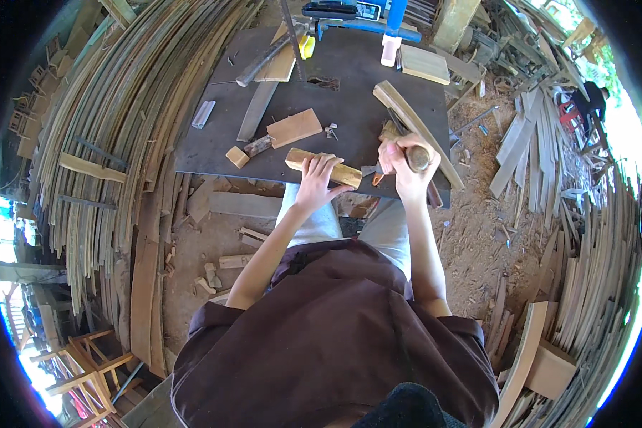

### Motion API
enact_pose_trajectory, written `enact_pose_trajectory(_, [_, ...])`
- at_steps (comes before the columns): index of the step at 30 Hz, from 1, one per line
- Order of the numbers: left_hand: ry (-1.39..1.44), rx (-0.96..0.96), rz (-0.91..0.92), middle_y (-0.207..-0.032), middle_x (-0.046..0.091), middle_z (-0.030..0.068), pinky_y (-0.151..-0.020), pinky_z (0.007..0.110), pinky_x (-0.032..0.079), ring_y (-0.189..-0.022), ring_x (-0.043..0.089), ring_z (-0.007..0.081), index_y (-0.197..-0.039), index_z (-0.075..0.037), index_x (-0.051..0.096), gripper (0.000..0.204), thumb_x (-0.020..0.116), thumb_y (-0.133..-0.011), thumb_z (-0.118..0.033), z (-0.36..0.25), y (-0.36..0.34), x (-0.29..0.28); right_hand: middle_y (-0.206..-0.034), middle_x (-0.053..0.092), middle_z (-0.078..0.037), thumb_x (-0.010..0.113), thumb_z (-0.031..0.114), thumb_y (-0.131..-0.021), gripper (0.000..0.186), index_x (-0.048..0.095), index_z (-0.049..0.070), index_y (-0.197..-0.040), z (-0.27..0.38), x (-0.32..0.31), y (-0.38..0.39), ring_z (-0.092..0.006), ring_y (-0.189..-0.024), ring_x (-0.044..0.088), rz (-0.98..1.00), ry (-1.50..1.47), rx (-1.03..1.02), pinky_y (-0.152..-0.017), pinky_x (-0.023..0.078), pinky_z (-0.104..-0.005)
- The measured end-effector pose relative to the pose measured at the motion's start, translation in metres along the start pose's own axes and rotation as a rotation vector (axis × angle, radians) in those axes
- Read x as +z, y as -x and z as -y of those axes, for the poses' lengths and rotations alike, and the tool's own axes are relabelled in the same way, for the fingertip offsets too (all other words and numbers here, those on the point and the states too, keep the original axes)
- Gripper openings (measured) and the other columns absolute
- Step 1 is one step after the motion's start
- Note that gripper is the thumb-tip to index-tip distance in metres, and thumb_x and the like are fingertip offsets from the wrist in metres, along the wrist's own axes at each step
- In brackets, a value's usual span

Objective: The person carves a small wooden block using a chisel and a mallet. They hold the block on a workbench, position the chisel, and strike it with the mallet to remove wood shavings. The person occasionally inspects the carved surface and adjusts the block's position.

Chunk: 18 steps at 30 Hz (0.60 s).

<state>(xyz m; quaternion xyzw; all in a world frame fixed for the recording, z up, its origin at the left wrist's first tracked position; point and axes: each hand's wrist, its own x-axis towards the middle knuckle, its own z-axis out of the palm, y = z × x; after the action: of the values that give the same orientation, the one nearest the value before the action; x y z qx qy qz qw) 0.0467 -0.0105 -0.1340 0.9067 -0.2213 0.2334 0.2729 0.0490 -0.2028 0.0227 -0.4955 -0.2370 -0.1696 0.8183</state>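
My left hand (317, 178) presses down on a short pale wooden block (347, 173) lying at the near edge of a dark metal worktable (214, 128). My right hand (405, 160) grips the round wooden handle of a chisel (415, 155), whose metal blade (369, 170) points at the right end of the block. A long curved wooden slat (406, 114) lies just behind my right hand.
On the table lie a flat wooden board (294, 127), a small wood cube (237, 156), a short dark stub (258, 146), a grey metal strip (257, 109), a hammer-like tool (267, 58) and a blue tool (367, 28). Stacks of bent wooden slats (114, 128) surround it; offcuts litter the dirt floor (478, 242).
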Motion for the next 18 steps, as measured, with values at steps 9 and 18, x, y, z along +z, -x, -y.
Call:
enact_pose_trajectory(9, [0.172,-0.218,-0.114,-0.134,0.055,0.0162,-0.106,0.046,0.043,-0.123,0.055,0.0348,-0.137,-0.009,0.048,0.082,0.088,-0.068,-0.03,0.044,0.012,-0.048,-0.067,0.063,-0.01,0.065,-0.006,-0.083,0.007,0.06,-0.002,-0.085,0.043,-0.028,0.046,-0.0141,-0.053,0.056,0.092,0.233,-0.168,-0.05,0.045,-0.0285])
enact_pose_trajectory(18, [-0.089,-0.387,-0.269,-0.1,0.061,0.0122,-0.087,0.046,0.046,-0.096,0.059,0.0338,-0.106,-0.005,0.057,0.063,0.089,-0.065,-0.041,0.02,0.017,-0.03,-0.058,0.054,-0.006,0.06,-0.005,-0.087,0.011,0.05,0.0,-0.084,0.071,-0.017,0.068,-0.0147,-0.048,0.048,0.164,0.134,-0.223,-0.048,0.044,-0.0344])
